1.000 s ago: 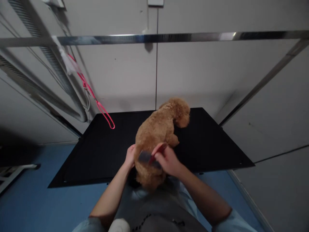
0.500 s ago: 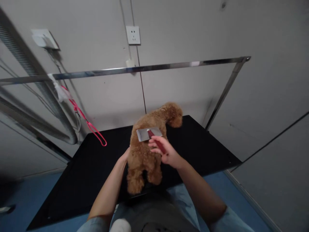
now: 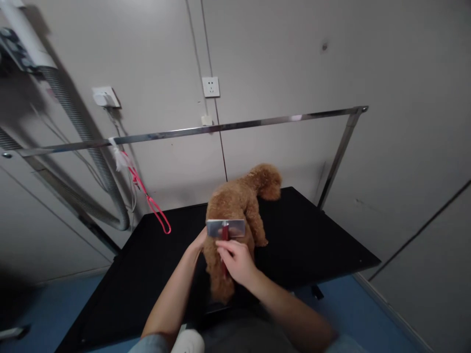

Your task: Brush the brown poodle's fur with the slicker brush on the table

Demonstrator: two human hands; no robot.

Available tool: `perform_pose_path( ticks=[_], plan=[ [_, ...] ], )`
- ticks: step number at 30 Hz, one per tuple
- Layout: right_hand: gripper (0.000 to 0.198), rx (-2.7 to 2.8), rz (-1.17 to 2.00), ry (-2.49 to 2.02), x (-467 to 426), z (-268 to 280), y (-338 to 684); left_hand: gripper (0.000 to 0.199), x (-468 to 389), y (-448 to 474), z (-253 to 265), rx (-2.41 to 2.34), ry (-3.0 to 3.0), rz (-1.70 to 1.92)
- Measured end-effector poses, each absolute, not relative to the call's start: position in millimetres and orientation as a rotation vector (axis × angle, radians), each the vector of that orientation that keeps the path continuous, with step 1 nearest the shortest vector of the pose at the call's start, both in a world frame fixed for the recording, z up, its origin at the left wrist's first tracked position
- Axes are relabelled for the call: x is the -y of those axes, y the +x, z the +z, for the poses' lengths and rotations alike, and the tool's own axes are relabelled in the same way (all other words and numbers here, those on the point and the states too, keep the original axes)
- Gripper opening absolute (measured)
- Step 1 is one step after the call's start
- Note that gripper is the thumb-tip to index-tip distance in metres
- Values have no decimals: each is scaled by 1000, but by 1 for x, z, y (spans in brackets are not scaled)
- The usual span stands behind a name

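Observation:
A curly brown dog [image 3: 228,200] stands on the black table [image 3: 312,235], its rear towards me and its head turned to the right. My right hand [image 3: 238,261] is closed around the dark red handle of a slicker brush [image 3: 234,228]. The brush's wide metal head lies across the dog's lower back, close against the coat. My left hand [image 3: 199,240] rests at the dog's left flank, and its fingers are hidden behind the body.
A metal rail [image 3: 257,123] runs across the table's far side, with a pink lead loop [image 3: 156,211] hanging from it at the left. Behind that, a grey ribbed hose [image 3: 106,176] hangs by the wall. Two wall sockets [image 3: 210,87] sit above the rail.
My right hand has drawn the brush back towards the dog's rear and turned its handle to point down, with the fingers now closed tighter. The view has tilted upwards.

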State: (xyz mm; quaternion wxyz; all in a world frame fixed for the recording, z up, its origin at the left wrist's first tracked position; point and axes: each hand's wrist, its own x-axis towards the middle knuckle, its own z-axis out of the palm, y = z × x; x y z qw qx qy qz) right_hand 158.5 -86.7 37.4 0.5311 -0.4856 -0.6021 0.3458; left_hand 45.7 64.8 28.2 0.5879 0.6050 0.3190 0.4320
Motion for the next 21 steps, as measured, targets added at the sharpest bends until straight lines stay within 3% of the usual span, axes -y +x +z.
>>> perform_pose_path(
  ticks=[3,8,12,16,18,21],
  plan=[
    [26,1497,752,-1194,78,13,149,33,-60,44,17,-751,1294,910],
    [24,1295,1295,-1340,125,-84,135,33,-58,40,-9,-756,1101,842],
    [24,1344,1430,-1233,135,-64,144,25,-53,36,-16,-756,1033,842],
    [25,1494,1137,-1207,113,-33,148,35,-47,32,-17,-753,950,797],
    [23,1544,1078,-1266,117,-52,142,37,-45,31,-20,-739,920,789],
    [21,1538,1324,-1373,148,-100,131,39,-45,27,-30,-751,918,812]
  ],
)
